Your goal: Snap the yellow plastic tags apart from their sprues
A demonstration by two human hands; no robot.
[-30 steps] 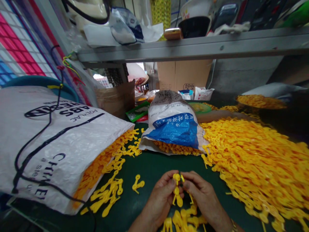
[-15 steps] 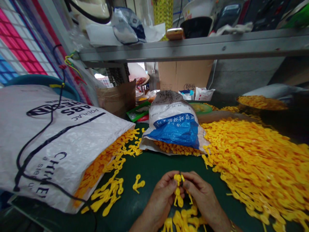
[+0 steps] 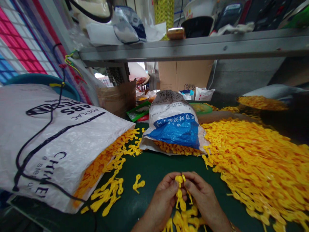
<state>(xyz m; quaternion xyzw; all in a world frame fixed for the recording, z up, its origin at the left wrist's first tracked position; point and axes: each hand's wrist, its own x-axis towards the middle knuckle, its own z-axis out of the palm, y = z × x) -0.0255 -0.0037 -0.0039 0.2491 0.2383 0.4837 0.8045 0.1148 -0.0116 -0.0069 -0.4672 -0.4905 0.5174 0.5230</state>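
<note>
My left hand [image 3: 164, 196] pinches a yellow plastic piece [image 3: 180, 193] with round ends and thin arms between thumb and fingers. Close against it, my right hand [image 3: 205, 196] is closed on another slim yellow plastic piece [image 3: 188, 190]. The two pieces meet or nearly meet at the fingertips; whether they are joined I cannot tell. Below and between the wrists lies a small heap of similar yellow pieces [image 3: 187, 220], partly hidden by my hands. One loose yellow piece [image 3: 138, 183] rests on the dark green tabletop [image 3: 131, 206] to the left.
A large white sack [image 3: 60, 138] spills yellow parts at left. Ahead, a blue-and-white bag [image 3: 176, 129] lies with its mouth toward me, small parts inside. A big yellow pile [image 3: 260, 161] covers the right side. Above runs a grey shelf beam [image 3: 193, 48]. A black cord [image 3: 55, 185] crosses the sack.
Both hands have shifted very slightly right, still pressed close together. The left hand's yellow piece has moved a little right and down with them.
</note>
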